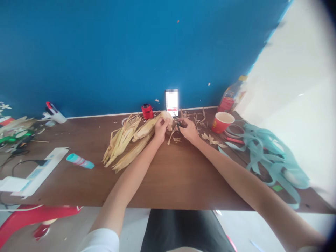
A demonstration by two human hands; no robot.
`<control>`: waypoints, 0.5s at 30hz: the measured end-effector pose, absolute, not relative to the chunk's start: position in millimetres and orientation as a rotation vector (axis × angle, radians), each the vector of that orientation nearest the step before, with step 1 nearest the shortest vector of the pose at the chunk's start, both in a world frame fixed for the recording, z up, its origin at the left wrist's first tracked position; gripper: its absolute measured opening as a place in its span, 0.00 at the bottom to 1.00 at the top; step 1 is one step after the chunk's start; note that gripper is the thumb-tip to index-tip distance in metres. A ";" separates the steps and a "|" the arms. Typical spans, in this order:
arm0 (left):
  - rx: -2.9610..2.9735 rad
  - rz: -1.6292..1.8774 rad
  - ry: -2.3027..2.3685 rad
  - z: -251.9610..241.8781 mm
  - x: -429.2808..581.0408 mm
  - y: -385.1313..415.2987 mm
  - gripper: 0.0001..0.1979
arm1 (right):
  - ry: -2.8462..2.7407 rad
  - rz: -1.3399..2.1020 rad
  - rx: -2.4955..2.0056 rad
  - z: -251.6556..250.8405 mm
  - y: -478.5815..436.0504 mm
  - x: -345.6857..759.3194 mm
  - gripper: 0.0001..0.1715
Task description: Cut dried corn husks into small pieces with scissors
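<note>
Near the back of the brown table, my left hand (161, 130) pinches a pale piece of corn husk (168, 117). My right hand (189, 131) is closed around the dark handles of a pair of scissors (179, 126), whose blades point toward that husk and partly blend with what lies behind. Dried corn husks (123, 141) lie in bundles to the left of my left hand, some passing close behind it. Husk scraps (177, 140) are scattered under and between the hands. Right of my right hand lie cut, petal-shaped husk pieces (210, 138).
A lit phone (172, 101) leans on the blue wall beyond my hands, near a red round object (147, 111). At right stand a red paper cup (222, 122), a bottle (231, 96) and tangled teal ribbon (262, 147). Leftward are a glue stick (80, 161) and a power strip (43, 171).
</note>
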State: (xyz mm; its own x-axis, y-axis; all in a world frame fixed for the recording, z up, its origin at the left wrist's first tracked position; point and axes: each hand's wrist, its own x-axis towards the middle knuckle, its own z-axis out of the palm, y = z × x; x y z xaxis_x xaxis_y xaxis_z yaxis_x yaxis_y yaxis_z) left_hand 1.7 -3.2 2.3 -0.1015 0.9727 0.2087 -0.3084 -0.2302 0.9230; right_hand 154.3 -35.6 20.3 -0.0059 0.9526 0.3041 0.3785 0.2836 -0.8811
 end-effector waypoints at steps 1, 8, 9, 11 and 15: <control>1.051 1.564 0.891 1.7 0.2 -1.3 0.19 | -1.613 0.711 -1.280 21.6 -38.3 154.0 0.16; 0.915 1.668 0.881 -1.5 -2.6 3.7 0.18 | -1.803 0.525 -1.443 28.9 -48.8 150.8 0.14; 0.908 1.685 0.864 -2.0 -2.1 3.7 0.19 | -1.820 0.504 -1.458 29.0 -48.8 150.4 0.13; 0.905 1.709 0.842 -3.1 -0.9 3.8 0.19 | -1.832 0.476 -1.485 28.6 -48.1 150.1 0.12; 0.935 1.727 0.837 -3.4 0.8 2.9 0.18 | -1.801 0.484 -1.518 26.3 -45.3 151.4 0.13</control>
State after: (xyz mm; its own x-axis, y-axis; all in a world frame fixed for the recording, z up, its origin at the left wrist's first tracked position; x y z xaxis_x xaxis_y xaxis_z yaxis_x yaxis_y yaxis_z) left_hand 0.8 2.9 -3.4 -0.2399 0.9474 0.2120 -0.4204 -0.2982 0.8569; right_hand 151.4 -45.3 26.3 -0.0467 0.9583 0.2820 0.6877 0.2356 -0.6867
